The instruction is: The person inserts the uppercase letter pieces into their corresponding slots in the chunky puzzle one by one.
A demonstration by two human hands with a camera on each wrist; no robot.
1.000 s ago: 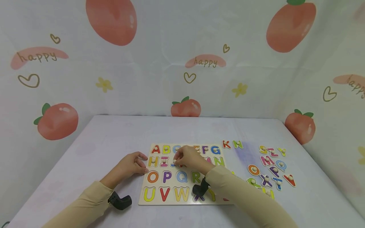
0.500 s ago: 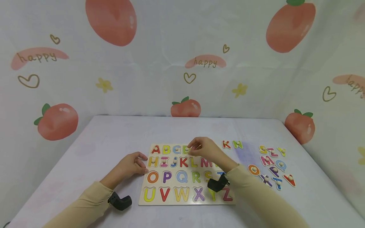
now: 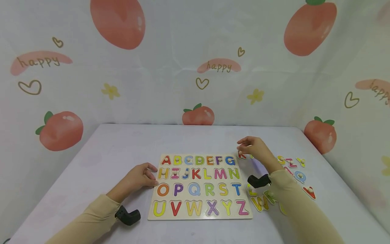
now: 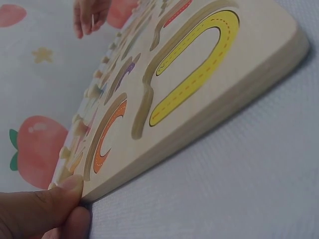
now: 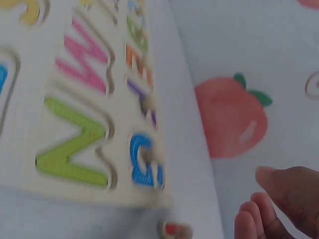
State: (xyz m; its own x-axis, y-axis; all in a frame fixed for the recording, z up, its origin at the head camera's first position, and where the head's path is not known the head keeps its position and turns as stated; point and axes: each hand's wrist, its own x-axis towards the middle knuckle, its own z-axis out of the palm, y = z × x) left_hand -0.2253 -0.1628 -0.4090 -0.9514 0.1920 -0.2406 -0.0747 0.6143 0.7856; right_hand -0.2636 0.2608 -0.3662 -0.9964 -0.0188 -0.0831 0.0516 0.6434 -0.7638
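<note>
A wooden alphabet puzzle board [image 3: 201,213] lies flat on the table. Knobbed letters fill its top row and the H, I and J [image 3: 185,173] spots of the second row; the remaining recesses show printed letters. My left hand [image 3: 138,176] rests at the board's left edge, thumb and index finger spread apart along it. In the left wrist view, the thumb [image 4: 70,186] lies right at the rim. My right hand [image 3: 256,148] hovers beyond the board's far right corner with nothing in its fingers, close over a red letter K [image 3: 241,155]. It partly covers the green N.
Loose knobbed letters lie right of the board, among them a yellow W [image 3: 259,203], a blue Q [image 3: 300,176], a red V [image 3: 309,192] and a yellow Y [image 3: 301,162]. My right sleeve [image 3: 300,200] hides several others. A printed cloth backdrop [image 3: 152,101] stands behind the table.
My right hand has left the J, which sits in its recess, and moved right and away from me to the loose K. My left hand has stayed at the board's edge.
</note>
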